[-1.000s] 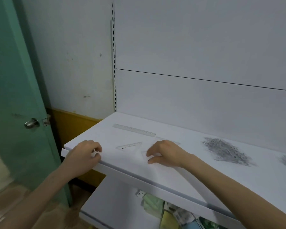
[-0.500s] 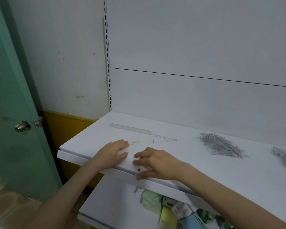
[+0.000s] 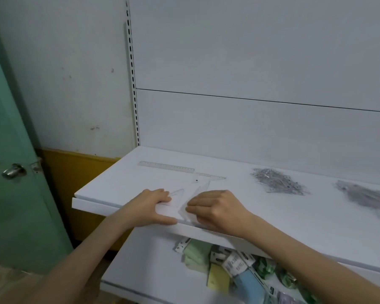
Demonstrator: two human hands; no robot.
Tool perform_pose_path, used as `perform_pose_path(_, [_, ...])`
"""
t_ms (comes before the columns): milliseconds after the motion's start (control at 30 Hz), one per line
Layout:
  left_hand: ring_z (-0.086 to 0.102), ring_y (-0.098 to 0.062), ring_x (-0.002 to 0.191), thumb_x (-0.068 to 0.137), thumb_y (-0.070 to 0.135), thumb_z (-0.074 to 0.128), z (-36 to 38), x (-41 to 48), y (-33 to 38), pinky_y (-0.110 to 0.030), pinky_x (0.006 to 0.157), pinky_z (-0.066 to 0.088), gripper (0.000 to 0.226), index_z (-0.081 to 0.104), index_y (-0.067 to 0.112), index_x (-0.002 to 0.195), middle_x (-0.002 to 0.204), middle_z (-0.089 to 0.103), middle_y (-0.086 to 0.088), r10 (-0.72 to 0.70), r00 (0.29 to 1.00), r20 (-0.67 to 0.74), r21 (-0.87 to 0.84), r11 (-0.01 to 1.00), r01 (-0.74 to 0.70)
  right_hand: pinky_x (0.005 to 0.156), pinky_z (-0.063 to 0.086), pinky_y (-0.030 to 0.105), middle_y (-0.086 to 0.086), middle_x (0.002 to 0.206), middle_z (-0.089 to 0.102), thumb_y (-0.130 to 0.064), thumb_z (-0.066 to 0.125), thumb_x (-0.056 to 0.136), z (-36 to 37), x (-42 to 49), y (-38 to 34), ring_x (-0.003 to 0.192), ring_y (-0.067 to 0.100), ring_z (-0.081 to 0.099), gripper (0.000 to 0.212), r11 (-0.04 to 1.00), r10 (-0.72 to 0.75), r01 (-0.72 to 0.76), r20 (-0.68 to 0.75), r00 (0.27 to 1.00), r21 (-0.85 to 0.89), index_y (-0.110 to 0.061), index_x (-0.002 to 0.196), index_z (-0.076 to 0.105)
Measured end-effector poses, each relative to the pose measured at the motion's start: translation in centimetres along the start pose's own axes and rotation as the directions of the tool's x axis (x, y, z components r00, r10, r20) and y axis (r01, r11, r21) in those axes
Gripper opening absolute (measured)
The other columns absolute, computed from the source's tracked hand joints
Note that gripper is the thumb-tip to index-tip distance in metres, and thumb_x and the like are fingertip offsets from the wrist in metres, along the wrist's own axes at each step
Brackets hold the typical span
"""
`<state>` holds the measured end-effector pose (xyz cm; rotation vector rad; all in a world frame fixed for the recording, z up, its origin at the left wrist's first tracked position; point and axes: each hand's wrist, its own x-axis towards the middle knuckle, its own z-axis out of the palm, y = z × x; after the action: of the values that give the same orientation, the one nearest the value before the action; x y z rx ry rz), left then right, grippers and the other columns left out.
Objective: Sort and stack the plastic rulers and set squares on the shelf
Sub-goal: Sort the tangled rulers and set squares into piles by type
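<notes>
On the white shelf [image 3: 110, 187] a clear straight ruler [image 3: 166, 166] lies near the back, with a clear set square [image 3: 208, 177] just right of it. My left hand [image 3: 150, 207] presses on a small clear set square [image 3: 176, 194] at the shelf's front edge. My right hand [image 3: 217, 208] pinches the lower end of a second, longer clear set square [image 3: 199, 191] that tilts up off the shelf. The two hands almost touch. Both pieces are transparent and hard to outline.
Two heaps of clear plastic rulers lie further right, one [image 3: 276, 182] mid-shelf and one [image 3: 366, 196] at the edge of view. A lower shelf [image 3: 140, 266] holds coloured packets [image 3: 233, 266]. A green door [image 3: 11, 172] with a metal knob stands left.
My left hand moved right from the shelf's corner onto the small set square. My right hand took hold of the longer set square near the front edge and lifted its end.
</notes>
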<state>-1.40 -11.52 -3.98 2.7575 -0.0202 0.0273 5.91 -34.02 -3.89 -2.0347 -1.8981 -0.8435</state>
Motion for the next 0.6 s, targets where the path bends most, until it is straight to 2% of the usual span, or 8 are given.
perform_pose_path(67, [0.029,-0.010,0.138,0.058,0.076,0.058,0.2,-0.5,-0.1,-0.022,0.109,0.023,0.097,0.044,0.028,0.141,0.152,0.033,0.011,0.008,1.000,0.016,0.045,0.999,-0.009,0.063,0.057,0.032,0.000,0.095,0.074,-0.010,0.064,0.082,-1.0,-0.4,0.3,0.087,0.019,0.071,0.018,0.999,0.034,-0.034,-0.063,0.997,0.012,-0.013,0.096,0.074])
perform_pose_path(133, [0.039,-0.010,0.133,0.078,0.056,0.065,0.5,-1.2,-0.2,-0.021,0.106,0.029,0.065,0.054,0.022,0.133,0.144,0.046,0.007,0.106,0.993,-0.045,0.083,0.991,-0.102,0.065,0.058,0.032,0.001,0.099,0.074,-0.011,0.065,0.082,-1.7,-0.7,0.6,0.090,0.019,0.071,0.018,0.999,0.041,-0.039,-0.128,0.991,0.017,-0.013,0.096,0.075])
perform_pose_path(233, [0.062,-0.017,0.100,0.088,0.051,0.046,0.7,-2.5,0.0,-0.032,0.087,0.052,0.048,0.069,0.012,0.103,0.110,0.068,-0.002,0.276,0.955,-0.110,0.174,0.951,-0.255,0.076,0.055,0.034,0.004,0.114,0.069,-0.015,0.066,0.085,-2.1,-0.9,0.8,0.099,0.024,0.066,0.013,1.000,0.023,-0.021,-0.194,0.981,0.009,-0.017,0.093,0.076])
perform_pose_path(300, [0.065,-0.017,0.081,0.090,0.045,0.040,0.9,-2.7,-0.2,-0.037,0.072,0.056,0.042,0.067,0.012,0.092,0.092,0.070,-0.002,0.338,0.923,-0.185,0.164,0.936,-0.310,0.078,0.048,0.031,0.004,0.119,0.064,-0.020,0.066,0.087,-2.3,-1.0,0.7,0.097,0.021,0.058,0.013,0.989,0.125,-0.100,-0.242,0.962,0.111,-0.021,0.092,0.078])
perform_pose_path(400, [0.063,-0.014,0.077,0.097,0.025,0.048,0.0,-2.7,0.4,-0.034,0.070,0.056,0.013,0.055,0.015,0.094,0.092,0.068,-0.003,0.197,0.922,-0.334,0.000,0.978,-0.209,0.073,0.039,0.018,-0.001,0.097,0.051,-0.022,0.069,0.083,-2.6,-1.4,0.2,0.081,0.008,0.045,0.014,0.880,0.379,-0.261,-0.255,0.890,0.397,-0.022,0.092,0.079])
perform_pose_path(467, [0.063,-0.009,0.077,0.099,0.023,0.045,-0.4,-2.4,1.0,-0.026,0.067,0.055,0.011,0.048,0.016,0.091,0.095,0.067,-0.001,0.108,0.908,-0.404,-0.110,0.980,-0.166,0.068,0.039,0.015,-0.004,0.084,0.051,-0.022,0.069,0.082,-3.1,-2.1,-0.1,0.072,0.005,0.047,0.015,0.789,0.466,-0.296,-0.211,0.859,0.539,-0.019,0.094,0.078])
perform_pose_path(533, [0.063,-0.004,0.086,0.100,0.025,0.041,-0.5,-2.1,1.5,-0.020,0.069,0.051,0.013,0.043,0.016,0.091,0.098,0.066,0.002,0.057,0.916,-0.397,-0.207,0.967,-0.150,0.061,0.044,0.017,-0.005,0.078,0.060,-0.019,0.070,0.082,-3.8,-2.8,-0.6,0.065,0.005,0.054,0.015,0.686,0.535,-0.331,-0.141,0.833,0.648,-0.020,0.095,0.077])
perform_pose_path(600, [0.063,-0.014,0.089,0.100,0.026,0.040,-0.2,-1.8,2.1,-0.031,0.076,0.052,0.013,0.039,0.018,0.090,0.103,0.065,0.001,0.037,0.938,-0.345,-0.306,0.940,-0.149,0.059,0.053,0.024,-0.004,0.082,0.071,-0.006,0.071,0.083,-4.7,-3.4,-1.1,0.068,0.014,0.066,0.018,0.558,0.617,-0.383,-0.061,0.784,0.736,-0.016,0.096,0.078])
